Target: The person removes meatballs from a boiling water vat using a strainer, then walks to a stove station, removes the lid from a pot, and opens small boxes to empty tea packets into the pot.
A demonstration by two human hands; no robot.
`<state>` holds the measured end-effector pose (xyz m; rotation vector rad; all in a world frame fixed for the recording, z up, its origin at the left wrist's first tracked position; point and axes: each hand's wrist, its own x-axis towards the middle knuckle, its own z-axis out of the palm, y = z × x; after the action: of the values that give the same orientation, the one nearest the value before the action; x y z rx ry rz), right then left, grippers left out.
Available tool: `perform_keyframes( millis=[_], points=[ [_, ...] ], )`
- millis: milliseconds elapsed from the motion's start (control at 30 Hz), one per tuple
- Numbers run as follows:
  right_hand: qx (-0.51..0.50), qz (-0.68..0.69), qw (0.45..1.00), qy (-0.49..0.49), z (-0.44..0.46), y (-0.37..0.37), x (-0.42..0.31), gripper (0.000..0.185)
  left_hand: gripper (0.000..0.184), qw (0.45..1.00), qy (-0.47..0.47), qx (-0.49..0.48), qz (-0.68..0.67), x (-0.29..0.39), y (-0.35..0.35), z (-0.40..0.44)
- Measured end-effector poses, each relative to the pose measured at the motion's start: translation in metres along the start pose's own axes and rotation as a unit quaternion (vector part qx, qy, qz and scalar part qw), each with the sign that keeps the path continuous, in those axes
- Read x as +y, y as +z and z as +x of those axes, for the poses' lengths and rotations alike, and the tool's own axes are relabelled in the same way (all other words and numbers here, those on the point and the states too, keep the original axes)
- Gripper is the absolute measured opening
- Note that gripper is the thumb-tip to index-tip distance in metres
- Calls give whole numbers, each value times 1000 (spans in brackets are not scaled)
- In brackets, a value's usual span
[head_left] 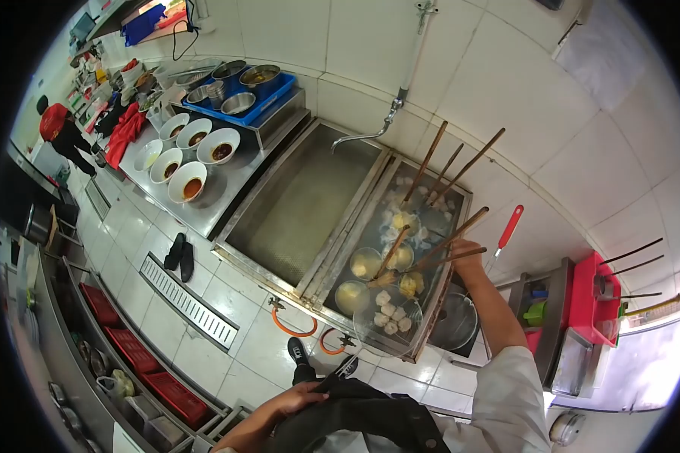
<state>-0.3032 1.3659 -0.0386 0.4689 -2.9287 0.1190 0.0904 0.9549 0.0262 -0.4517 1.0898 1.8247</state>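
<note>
Dumplings (387,310) lie in a wire skimmer (365,323) at the frame's lower centre, its black handle (338,374) clasped in the left hand (301,397). Right of centre, the right hand (467,258) has its fingers curled round a wooden strainer handle (438,260) above the cooking vat (352,218).

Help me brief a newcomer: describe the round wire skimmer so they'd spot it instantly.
Find the rectangular steel vat with long brown wooden sticks. At its end nearest the camera wearer is the wide, round wire-mesh skimmer. Unlike the smaller round baskets beside it, with yellow contents, it holds a cluster of pale round lumps.
</note>
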Motion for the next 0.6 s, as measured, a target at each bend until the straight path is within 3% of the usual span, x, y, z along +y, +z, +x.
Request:
perform_keyframes(
  millis=[33,100,167,267,400,600],
  points=[
    [22,82,996,19,-7,-8,4,8,31,1000,0,5,3,-3,-1,2],
    [61,86,994,-23,-13,-20,8,6,35,1000,1,13,13,-10,-7,8],
    [91,-67,983,-143,-18,-22,19,5,26,1000,2,15,23,-17,-11,13],
    [18,-96,988,-123,-21,-24,20,4,16,999,11,-4,42,-18,-17,16],
    [61,-107,978,-168,-21,-20,12,9,15,997,30,-28,71,-22,-21,22],
    [91,-169,962,-195,-13,16,11,10,21,997,-31,-27,64,-20,-18,14]
  ],
)
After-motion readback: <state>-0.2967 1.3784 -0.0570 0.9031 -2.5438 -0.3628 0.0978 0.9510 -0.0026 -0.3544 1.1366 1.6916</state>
